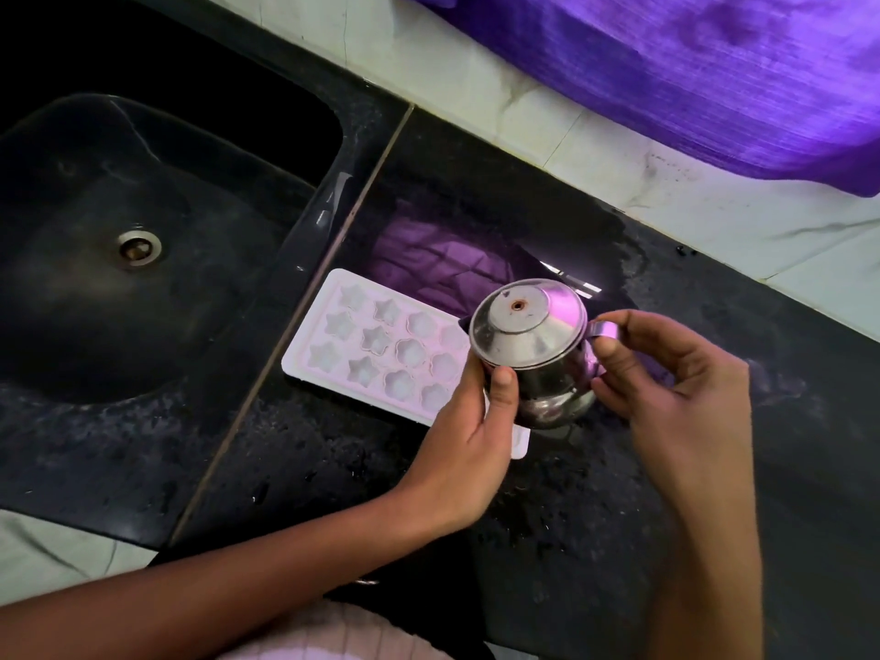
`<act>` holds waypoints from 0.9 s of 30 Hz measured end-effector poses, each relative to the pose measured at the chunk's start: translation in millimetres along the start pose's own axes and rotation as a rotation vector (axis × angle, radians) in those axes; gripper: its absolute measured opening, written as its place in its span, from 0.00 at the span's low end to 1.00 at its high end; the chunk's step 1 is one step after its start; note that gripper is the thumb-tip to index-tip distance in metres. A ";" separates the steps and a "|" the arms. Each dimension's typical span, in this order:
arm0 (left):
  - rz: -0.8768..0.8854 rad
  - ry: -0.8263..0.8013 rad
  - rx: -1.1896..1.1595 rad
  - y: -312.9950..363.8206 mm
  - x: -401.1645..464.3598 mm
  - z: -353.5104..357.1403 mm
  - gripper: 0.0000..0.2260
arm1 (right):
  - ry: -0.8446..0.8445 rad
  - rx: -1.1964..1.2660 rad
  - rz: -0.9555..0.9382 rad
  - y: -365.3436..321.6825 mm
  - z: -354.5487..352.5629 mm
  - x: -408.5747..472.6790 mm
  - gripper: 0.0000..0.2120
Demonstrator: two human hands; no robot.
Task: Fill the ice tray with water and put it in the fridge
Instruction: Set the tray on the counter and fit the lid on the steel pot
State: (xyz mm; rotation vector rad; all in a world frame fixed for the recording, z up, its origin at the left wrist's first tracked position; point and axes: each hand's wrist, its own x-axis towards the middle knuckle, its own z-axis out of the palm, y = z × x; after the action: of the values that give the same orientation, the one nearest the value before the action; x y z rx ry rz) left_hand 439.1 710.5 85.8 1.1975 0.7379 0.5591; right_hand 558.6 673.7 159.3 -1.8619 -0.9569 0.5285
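The white ice tray [381,347] lies on the black worktop [619,469], right of the sink [119,278]. Left hand [469,440] cups the lidded steel jug [533,354]; right hand [666,369] pinches its handle. Tilt slowly, spout low over one mould.

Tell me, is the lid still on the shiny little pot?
Yes, the lid sits closed on top of the steel pot, which both hands hold over the white ice tray.
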 end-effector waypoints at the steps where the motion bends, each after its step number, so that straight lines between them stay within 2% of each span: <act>1: -0.023 0.009 0.001 -1.7 2.7 -2.0 0.26 | -0.011 -0.010 0.000 0.0 1.9 2.4 0.08; 12: -0.152 -0.003 0.009 -1.3 18.4 -14.8 0.21 | -0.024 -0.105 -0.006 3.4 8.9 20.7 0.08; 27: -0.148 -0.015 0.009 2.1 21.7 -17.9 0.21 | -0.028 -0.127 -0.014 -1.3 8.6 21.6 0.09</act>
State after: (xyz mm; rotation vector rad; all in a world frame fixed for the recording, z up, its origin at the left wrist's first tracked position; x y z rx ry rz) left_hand 439.5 738.1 79.9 1.1436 0.8089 0.4243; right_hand 565.1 696.0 157.4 -1.9634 -1.0423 0.4963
